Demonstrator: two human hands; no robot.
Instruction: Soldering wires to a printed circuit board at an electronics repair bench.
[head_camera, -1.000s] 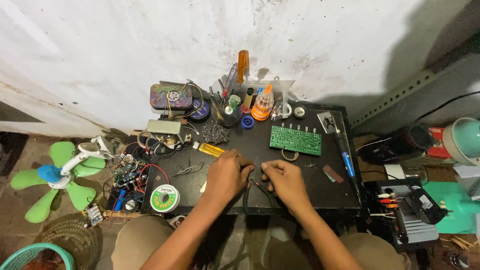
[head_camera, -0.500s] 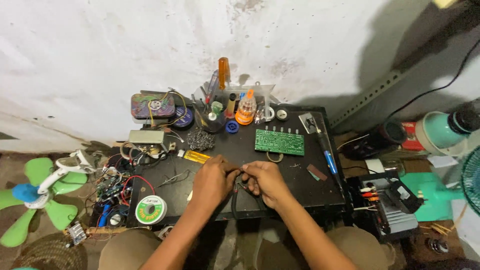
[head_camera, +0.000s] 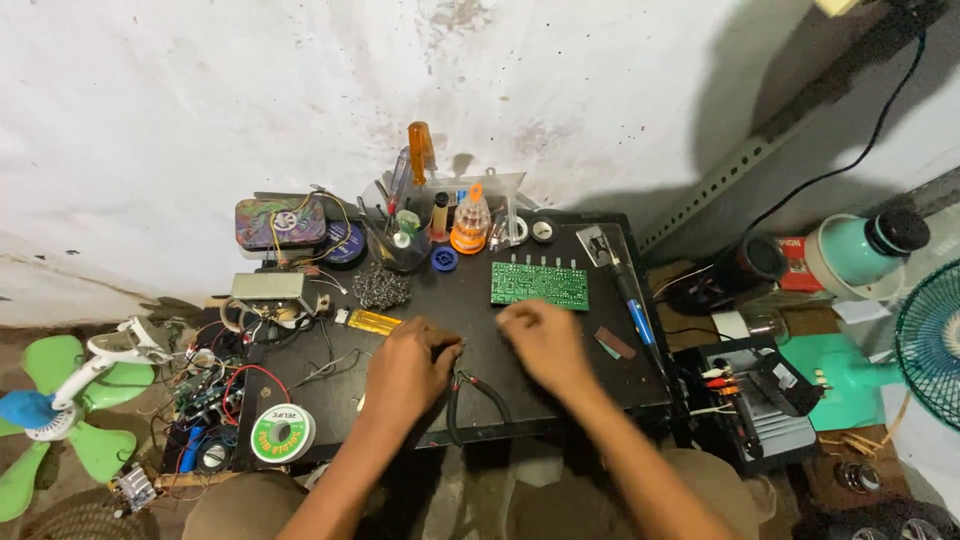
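Observation:
My left hand (head_camera: 405, 372) rests on the black table (head_camera: 590, 385) near its front edge, closed on a pair of dark-handled pliers (head_camera: 478, 395) whose handles stick out toward me. My right hand (head_camera: 545, 340) is blurred and hovers just right of the pliers, apart from them. It sits just below a green circuit board (head_camera: 538, 283) lying flat on the table. Nothing shows in the right hand, but the blur hides its fingers.
A blue-handled soldering iron (head_camera: 634, 312) lies at the table's right side. Bottles, an orange-handled screwdriver (head_camera: 420, 150) and a patterned tin (head_camera: 280, 222) crowd the back. A solder spool (head_camera: 282, 432) and tangled wires sit left. Fans stand on both sides, green (head_camera: 60, 400) and teal (head_camera: 930, 340).
My right hand has left the pliers and moved right and up toward the green board. My left hand stays on the pliers. The camera has shifted slightly.

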